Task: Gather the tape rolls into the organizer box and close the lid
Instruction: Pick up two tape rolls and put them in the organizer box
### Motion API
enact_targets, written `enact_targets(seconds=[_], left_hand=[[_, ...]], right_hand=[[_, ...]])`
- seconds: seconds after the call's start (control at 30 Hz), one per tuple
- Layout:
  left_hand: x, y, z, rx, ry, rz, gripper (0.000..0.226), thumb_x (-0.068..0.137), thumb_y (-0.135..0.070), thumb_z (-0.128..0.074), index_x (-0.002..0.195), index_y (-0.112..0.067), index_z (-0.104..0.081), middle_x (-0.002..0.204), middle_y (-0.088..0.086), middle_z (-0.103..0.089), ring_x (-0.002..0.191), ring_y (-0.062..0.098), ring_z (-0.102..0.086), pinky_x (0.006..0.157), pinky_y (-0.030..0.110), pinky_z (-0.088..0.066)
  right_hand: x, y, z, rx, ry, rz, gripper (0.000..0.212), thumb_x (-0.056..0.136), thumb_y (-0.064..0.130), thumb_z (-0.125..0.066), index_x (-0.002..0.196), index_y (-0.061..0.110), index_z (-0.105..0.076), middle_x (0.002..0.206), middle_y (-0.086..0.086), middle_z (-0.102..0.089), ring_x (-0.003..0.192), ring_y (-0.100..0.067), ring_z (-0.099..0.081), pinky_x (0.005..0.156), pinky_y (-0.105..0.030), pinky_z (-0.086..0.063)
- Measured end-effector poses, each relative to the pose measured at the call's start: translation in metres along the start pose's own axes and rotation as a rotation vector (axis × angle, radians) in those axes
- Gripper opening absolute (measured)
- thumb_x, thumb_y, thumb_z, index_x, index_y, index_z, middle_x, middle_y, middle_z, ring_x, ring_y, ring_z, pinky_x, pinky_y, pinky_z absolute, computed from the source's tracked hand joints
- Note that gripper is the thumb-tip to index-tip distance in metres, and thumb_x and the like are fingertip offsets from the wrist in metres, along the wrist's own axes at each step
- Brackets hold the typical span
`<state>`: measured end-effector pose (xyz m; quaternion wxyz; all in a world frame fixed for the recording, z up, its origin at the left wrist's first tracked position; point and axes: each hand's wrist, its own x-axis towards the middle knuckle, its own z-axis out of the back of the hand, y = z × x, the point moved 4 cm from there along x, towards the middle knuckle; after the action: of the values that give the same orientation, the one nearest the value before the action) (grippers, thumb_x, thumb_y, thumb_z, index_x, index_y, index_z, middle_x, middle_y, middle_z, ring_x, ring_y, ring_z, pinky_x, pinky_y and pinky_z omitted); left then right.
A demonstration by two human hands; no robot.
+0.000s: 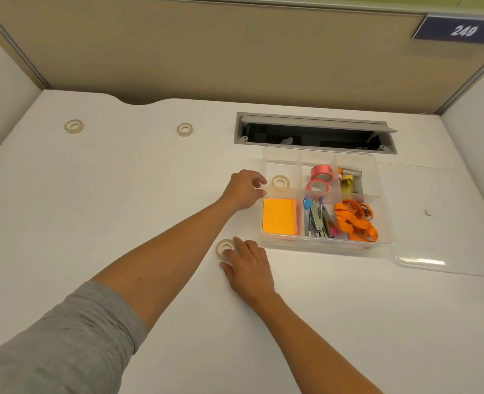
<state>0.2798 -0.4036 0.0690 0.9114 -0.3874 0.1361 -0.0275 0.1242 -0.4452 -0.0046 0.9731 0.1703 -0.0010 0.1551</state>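
Note:
The clear organizer box (383, 223) stands open on the white desk, its clear lid (445, 251) lying flat to its right. One white tape roll (280, 181) lies in the box's back left compartment, and two pink rolls (321, 172) sit in the middle back one. My left hand (243, 189) hovers at the box's left wall, fingers apart and empty. My right hand (246, 265) rests on the desk with its fingertips touching a white tape roll (225, 246) just left of the box's front corner. Two more white rolls lie far back, one at the left (74, 126) and one nearer the middle (184, 129).
The box also holds an orange sticky pad (279, 220), staplers (319, 220) and an orange lanyard (354, 220). An open cable slot (314, 132) is sunk into the desk behind the box. A small white piece (428, 212) lies on the lid's far side. Partition walls surround the desk.

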Motion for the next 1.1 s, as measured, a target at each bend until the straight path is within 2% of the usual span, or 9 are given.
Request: enact_targets(seconds=[0.13,0.33,0.43,0.53,0.63,0.73,0.83,0.93,1.1], left_hand=[[0.002,0.002,-0.001,-0.059,0.012,0.013,0.026,0.085,-0.012,-0.069,0.111,-0.011,-0.067,0.105,0.008,-0.065,0.089,0.022,-0.064,0.080,0.025,-0.051],[0.006,0.010,-0.002,-0.182,0.039,0.057,0.026,0.083,-0.008,-0.070,0.109,-0.011,-0.068,0.100,0.007,-0.064,0.079,0.020,-0.067,0.082,0.031,-0.058],[0.007,0.014,-0.002,-0.250,0.050,0.076,0.025,0.082,-0.005,-0.071,0.107,-0.010,-0.068,0.094,0.006,-0.064,0.071,0.017,-0.067,0.081,0.033,-0.059],[0.007,0.018,-0.003,-0.320,0.059,0.093,0.024,0.080,-0.002,-0.072,0.103,-0.009,-0.070,0.090,0.008,-0.066,0.071,0.021,-0.069,0.080,0.037,-0.060],[0.007,0.019,-0.003,-0.364,0.054,0.115,0.024,0.079,-0.001,-0.072,0.101,-0.008,-0.070,0.089,0.011,-0.066,0.069,0.023,-0.069,0.079,0.040,-0.060],[0.007,0.017,-0.004,-0.352,0.057,0.123,0.025,0.081,-0.004,-0.072,0.105,-0.010,-0.069,0.092,0.010,-0.067,0.071,0.023,-0.070,0.076,0.036,-0.061],[0.008,0.016,-0.004,-0.326,0.076,0.123,0.025,0.082,-0.006,-0.071,0.107,-0.012,-0.067,0.093,0.005,-0.065,0.067,0.018,-0.069,0.066,0.024,-0.060],[0.011,0.017,-0.004,-0.329,0.090,0.124,0.025,0.082,-0.005,-0.072,0.105,-0.012,-0.067,0.093,0.005,-0.064,0.063,0.017,-0.068,0.059,0.020,-0.058],[0.014,0.022,-0.005,-0.370,0.096,0.133,0.024,0.080,-0.004,-0.073,0.102,-0.011,-0.069,0.095,0.010,-0.066,0.066,0.020,-0.069,0.062,0.025,-0.061]], right_hand=[[-0.003,-0.004,0.003,0.035,-0.027,-0.018,0.023,0.075,0.023,-0.078,0.093,0.011,-0.070,0.112,-0.011,-0.068,0.093,-0.031,-0.064,0.076,-0.037,-0.054],[-0.030,-0.014,0.035,0.194,-0.102,-0.147,0.024,0.083,0.024,-0.071,0.102,0.011,-0.069,0.123,-0.010,-0.063,0.110,-0.030,-0.058,0.090,-0.037,-0.050],[-0.034,-0.025,0.066,0.271,-0.195,-0.126,0.018,0.082,0.023,-0.071,0.097,0.012,-0.068,0.122,-0.010,-0.063,0.111,-0.028,-0.055,0.093,-0.030,-0.045],[-0.020,-0.045,0.095,0.281,-0.325,-0.128,0.017,0.081,0.022,-0.069,0.091,0.009,-0.067,0.119,-0.013,-0.062,0.110,-0.025,-0.051,0.094,-0.022,-0.035],[0.010,-0.071,0.117,0.247,-0.369,-0.167,0.018,0.081,0.022,-0.069,0.091,0.007,-0.068,0.119,-0.015,-0.063,0.112,-0.027,-0.052,0.096,-0.021,-0.029],[0.050,-0.099,0.131,0.241,-0.219,-0.284,0.018,0.083,0.021,-0.071,0.095,0.009,-0.070,0.128,-0.010,-0.059,0.119,-0.028,-0.050,0.100,-0.030,-0.033],[0.093,-0.122,0.139,0.188,-0.055,-0.319,0.020,0.083,0.020,-0.072,0.102,0.011,-0.071,0.135,-0.005,-0.056,0.117,-0.024,-0.052,0.102,-0.039,-0.042],[0.129,-0.130,0.140,0.069,0.055,-0.267,0.026,0.083,0.016,-0.072,0.108,0.009,-0.070,0.134,-0.006,-0.056,0.115,-0.024,-0.052,0.092,-0.027,-0.038],[0.166,-0.136,0.124,-0.056,0.252,-0.175,0.032,0.080,0.013,-0.074,0.111,0.008,-0.067,0.119,-0.012,-0.063,0.103,-0.026,-0.058,0.083,-0.027,-0.042]])
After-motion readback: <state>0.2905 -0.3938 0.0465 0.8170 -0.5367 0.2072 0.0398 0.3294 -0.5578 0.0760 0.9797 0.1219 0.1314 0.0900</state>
